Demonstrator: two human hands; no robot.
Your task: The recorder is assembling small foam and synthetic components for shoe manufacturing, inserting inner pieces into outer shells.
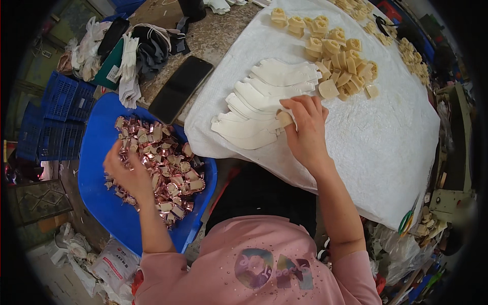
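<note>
My left hand [129, 175] is over the left part of a blue plastic tub [94, 188], a little blurred. Its thumb and fingers are apart, and I see nothing between them. Under it lies a heap of small shiny rose-gold pieces with beige backs [173, 175]. My right hand [308, 133] pinches a small beige plastic piece [284, 119] between thumb and fingers. That piece is at the right edge of a fanned row of thin white curved sheets [249, 127], on the white-covered table [376, 152]. Just beyond this hand sits a pile of curved beige pieces [345, 61].
A black phone [181, 89] lies on the worn tabletop beside the tub. Gloves and cloths [131, 61] are heaped behind it. Blue crates [61, 114] stand at the far left. More beige pieces [412, 56] lie along the table's far right edge, and scissors [405, 222] at its near right corner.
</note>
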